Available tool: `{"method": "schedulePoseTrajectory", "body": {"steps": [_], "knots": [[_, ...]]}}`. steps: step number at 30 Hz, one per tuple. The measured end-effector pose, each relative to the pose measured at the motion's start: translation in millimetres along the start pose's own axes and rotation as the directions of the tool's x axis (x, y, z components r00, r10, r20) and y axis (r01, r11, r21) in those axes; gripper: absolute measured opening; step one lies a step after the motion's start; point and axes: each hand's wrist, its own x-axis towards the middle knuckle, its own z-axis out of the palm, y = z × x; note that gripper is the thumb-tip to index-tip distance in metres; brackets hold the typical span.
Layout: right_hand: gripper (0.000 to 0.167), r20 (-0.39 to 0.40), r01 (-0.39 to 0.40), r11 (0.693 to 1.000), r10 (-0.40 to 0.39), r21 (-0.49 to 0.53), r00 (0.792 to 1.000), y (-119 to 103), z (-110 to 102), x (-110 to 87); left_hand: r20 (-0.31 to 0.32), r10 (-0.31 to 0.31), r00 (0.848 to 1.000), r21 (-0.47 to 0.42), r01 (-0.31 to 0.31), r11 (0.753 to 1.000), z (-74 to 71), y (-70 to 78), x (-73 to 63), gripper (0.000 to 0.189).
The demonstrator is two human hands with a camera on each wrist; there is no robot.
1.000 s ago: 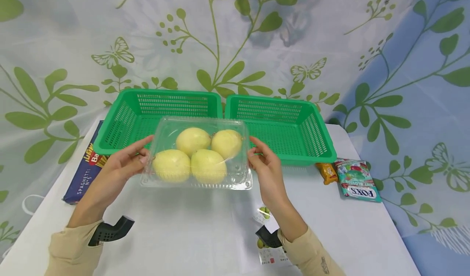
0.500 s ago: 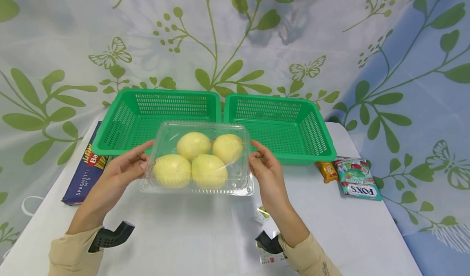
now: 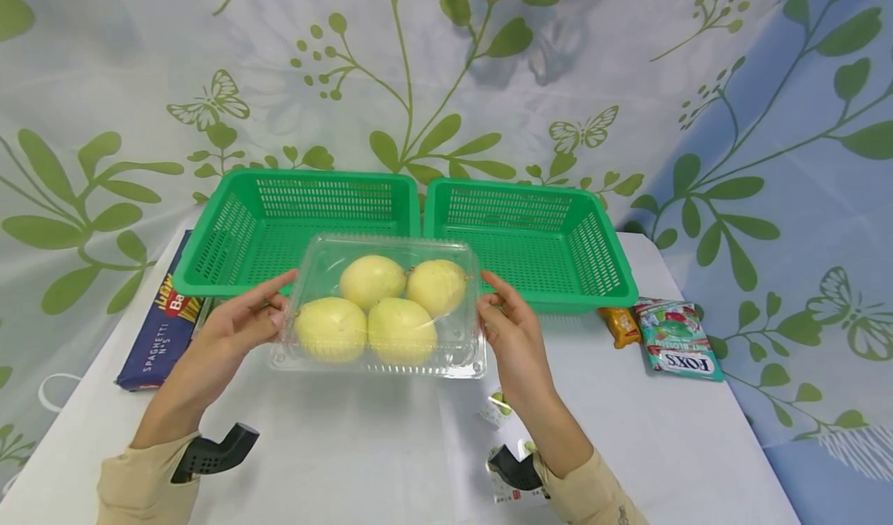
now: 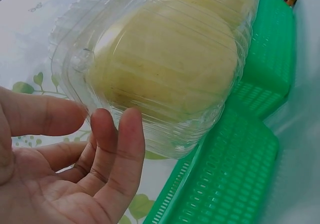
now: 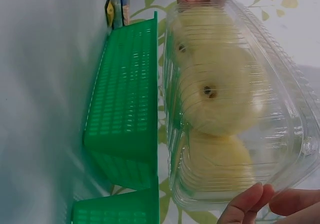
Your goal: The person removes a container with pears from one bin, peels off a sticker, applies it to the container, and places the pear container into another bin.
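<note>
A clear plastic clamshell box (image 3: 460, 347) is held up in front of two green baskets, with several pale yellow, pear-like fruits (image 3: 402, 331) inside. At its left end my left hand (image 3: 219, 339) pinches the rim between thumb and fingers; the left wrist view shows the fingertips (image 4: 131, 121) against the ribbed plastic. My right hand (image 3: 515, 347) grips the opposite end the same way, and its fingers (image 5: 245, 201) show at the box's lower edge in the right wrist view. The box tilts a little, its near edge lower in the head view.
The left basket (image 3: 198, 277) and right basket (image 3: 614, 277) stand side by side at the back. A blue spaghetti packet (image 3: 156, 347) lies at left. At right are an orange snack packet (image 3: 622, 328) and a teal FOX'S bag (image 3: 680, 339). A printed clear sheet (image 3: 498, 409) lies near my right wrist.
Both hands have brought the box slightly down and toward me, then a touch to the right. The grip on it is the same, and the baskets and packets stay put.
</note>
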Motion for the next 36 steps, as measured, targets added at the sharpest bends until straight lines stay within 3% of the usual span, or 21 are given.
{"method": "schedulePoseTrajectory", "body": {"steps": [15,24,36], "knots": [[0.046,0.030,-0.058,0.998,0.058,0.001,0.998,11,-9,-12.6,0.069,0.003,0.998,-0.013,-0.002,1.000,5.6,-8.6,-17.2,0.064],[0.043,-0.014,-0.066,0.997,0.067,0.033,0.998,16,-15,-15.2,0.101,-0.046,0.994,0.035,0.043,0.998,12.7,-10.1,-13.5,0.063],[0.044,-0.010,-0.075,0.996,0.076,0.040,0.997,24,-23,-16.4,0.142,-0.076,0.987,0.065,0.068,0.996,16.5,-18.8,-12.8,0.066]]}}
